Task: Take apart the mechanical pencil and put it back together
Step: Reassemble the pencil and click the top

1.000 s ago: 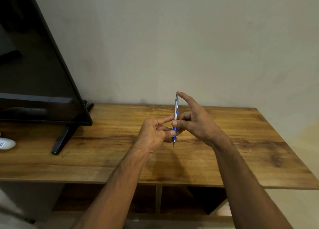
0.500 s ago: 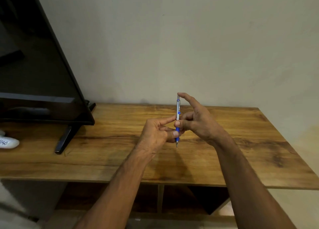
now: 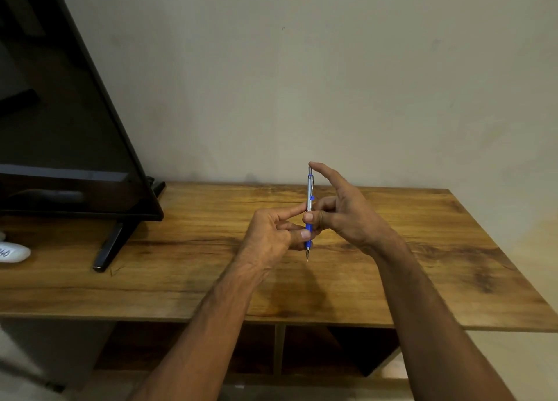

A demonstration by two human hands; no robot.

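Note:
A silver and blue mechanical pencil (image 3: 309,195) stands upright in the air above the wooden table (image 3: 193,267), tip pointing down. My left hand (image 3: 271,237) pinches its blue grip near the lower end between thumb and fingers. My right hand (image 3: 344,210) holds the barrel at mid-height with thumb and middle fingers, while its forefinger rests on the pencil's top cap. The pencil looks whole, with no loose parts in view.
A black television (image 3: 60,123) on a slanted foot (image 3: 108,243) stands at the table's left. A small white object (image 3: 13,251) lies at the far left edge. A plain wall rises behind the table. Open shelf compartments (image 3: 277,349) sit under the tabletop.
Both hands hold the same grip on the upright pencil. The view has drifted slightly; hands and pencil sit a little right of and below where they were.

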